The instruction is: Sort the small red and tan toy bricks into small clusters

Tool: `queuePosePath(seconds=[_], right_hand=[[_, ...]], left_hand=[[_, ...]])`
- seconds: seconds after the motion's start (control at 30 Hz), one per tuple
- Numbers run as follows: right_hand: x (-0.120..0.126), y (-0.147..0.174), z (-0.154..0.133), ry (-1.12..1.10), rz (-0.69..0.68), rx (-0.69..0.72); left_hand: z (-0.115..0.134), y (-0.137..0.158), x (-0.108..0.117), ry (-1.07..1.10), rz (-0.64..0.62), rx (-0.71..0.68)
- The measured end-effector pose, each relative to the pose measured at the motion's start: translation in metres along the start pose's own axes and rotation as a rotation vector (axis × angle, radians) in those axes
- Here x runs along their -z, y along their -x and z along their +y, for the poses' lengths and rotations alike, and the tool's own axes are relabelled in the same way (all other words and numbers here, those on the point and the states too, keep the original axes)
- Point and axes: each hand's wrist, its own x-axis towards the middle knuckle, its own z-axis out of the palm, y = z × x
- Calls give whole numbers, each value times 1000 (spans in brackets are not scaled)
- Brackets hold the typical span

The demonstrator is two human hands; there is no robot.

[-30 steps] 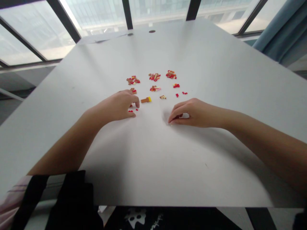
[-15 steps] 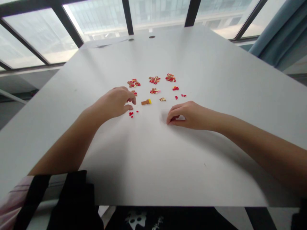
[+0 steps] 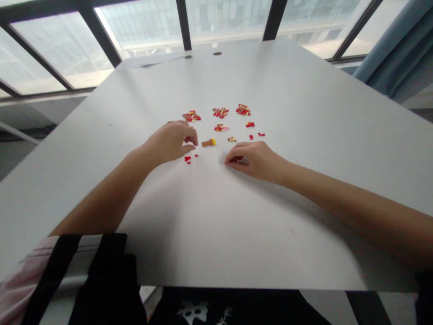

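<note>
A small assembly of brown building bricks with a yellow end [image 3: 209, 142] lies flat on the white table [image 3: 216, 216]. Just left of it hovers my left hand [image 3: 171, 141], thumb and fingers apart, with nothing visible between them. My right hand [image 3: 253, 158] rests low over the table, right of the assembly, its fingertips pinched together. Whatever those fingertips may hold is hidden. Below my left hand lie several tiny red bricks [image 3: 187, 158]. A few cream and brown pieces [image 3: 232, 139] sit beyond my right fingertips.
Farther back are loose brick piles: one at left [image 3: 191, 116], one in the middle [image 3: 220, 112] and one at right [image 3: 243, 109]. Nearer lie a smaller mixed pile [image 3: 221, 127], a red and yellow cluster [image 3: 250, 124] and red pieces [image 3: 261, 134]. Windows stand behind the table.
My left hand has shifted slightly right, closer to the brown and yellow assembly. My right hand has moved left and a little away from me. The view has tilted slightly.
</note>
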Motion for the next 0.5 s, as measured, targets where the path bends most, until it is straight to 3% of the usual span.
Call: queuePosePath(seconds=[0.07,0.17,0.33,0.5], right_hand=[[-5,-6,-1,19,8,-26],[-11,-16,-4,50,-3,-25],[-18,-30,-7,82,19,-41],[-18,-34,-3,-91,41,-222]], left_hand=[[3,0,2,58,-78,-88],[7,0,1,72,-86,-144],[6,0,2,3,-114,-150],[-1,1,5,-14,-207,-93]])
